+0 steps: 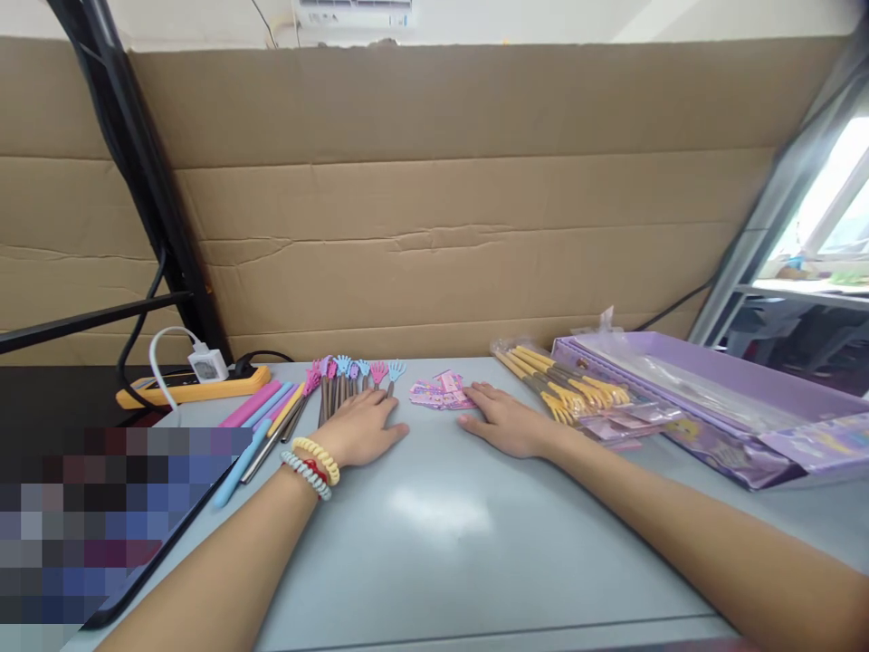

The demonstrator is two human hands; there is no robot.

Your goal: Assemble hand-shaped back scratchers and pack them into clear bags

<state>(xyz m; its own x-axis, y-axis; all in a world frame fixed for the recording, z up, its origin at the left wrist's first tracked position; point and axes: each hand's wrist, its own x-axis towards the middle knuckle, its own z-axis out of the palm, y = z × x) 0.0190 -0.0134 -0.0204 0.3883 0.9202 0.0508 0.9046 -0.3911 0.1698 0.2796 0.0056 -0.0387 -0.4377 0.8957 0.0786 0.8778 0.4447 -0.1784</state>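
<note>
My left hand (pixel 361 429) lies flat on the grey table with its fingers stretched out, wearing coiled bands at the wrist. Its fingertips reach the near side of a row of small back scratchers (pixel 343 369) with pink and blue hand-shaped heads; whether they touch is hard to see. My right hand (pixel 506 422) also rests palm down, fingers extended and holding nothing. Just beyond its fingertips is a loose pile of small pink and purple printed cards (pixel 440 391). Right of that hand lies a clear-bagged bundle of yellow hand-headed sticks (pixel 567 385).
A purple box (pixel 720 444) with clear plastic inside stands at the right. On the left are coloured tubes (pixel 244 462), a dark-edged, pixelated device (pixel 136 525) and a yellow power strip (pixel 163 388) with a white charger (pixel 207 366). Cardboard (pixel 448 199) walls the back.
</note>
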